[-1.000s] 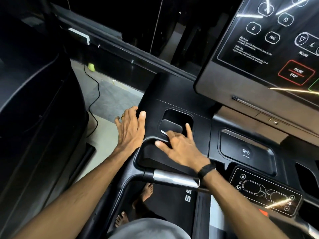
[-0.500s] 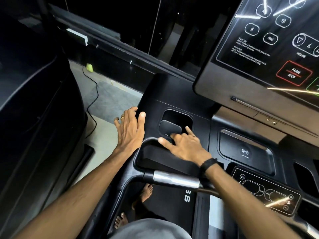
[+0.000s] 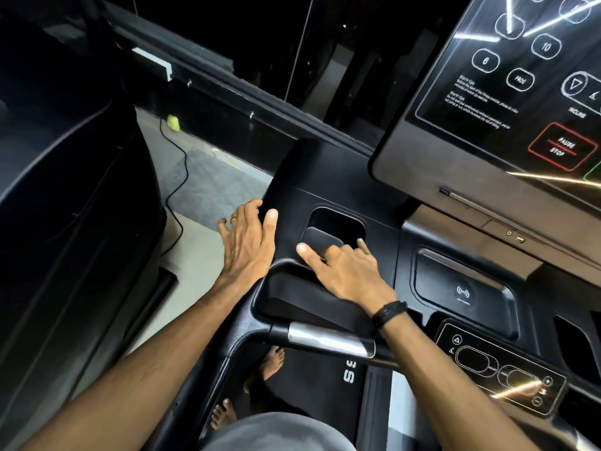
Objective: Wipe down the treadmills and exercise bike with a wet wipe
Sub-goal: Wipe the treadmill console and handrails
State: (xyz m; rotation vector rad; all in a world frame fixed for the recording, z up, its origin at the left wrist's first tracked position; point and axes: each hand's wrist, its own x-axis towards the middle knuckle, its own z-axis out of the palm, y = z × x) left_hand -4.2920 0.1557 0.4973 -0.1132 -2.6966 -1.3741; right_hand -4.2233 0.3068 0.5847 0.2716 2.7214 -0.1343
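The left hand (image 3: 248,242) lies flat in the centre of the frame on the left edge of the treadmill console (image 3: 325,177), fingers straight and spread, the outer ones hanging over the rim above the pale floor (image 3: 195,255), thumb up on the black panel. It holds nothing. Just right of it, the right hand (image 3: 344,271) reaches into the front lip of the cup recess (image 3: 338,226); thumb stretched left along the panel, the other fingers curled down over the lip (whether a wet wipe sits beneath them cannot be told, since none shows). A black band (image 3: 388,312) circles that wrist.

The recess is a small square well with raised walls on all sides. Directly below the hands runs the curved handlebar (image 3: 328,341) with its silver grip, an open slot lying between bar and panel. Right of the hands sits the charging tray (image 3: 465,288), then the lower button strip (image 3: 500,372) at lower right. The display panel (image 3: 507,92) overhangs from the upper right. At left, a second dark machine (image 3: 65,206) stands close, a narrow strip of floor with a cable (image 3: 177,187) between.
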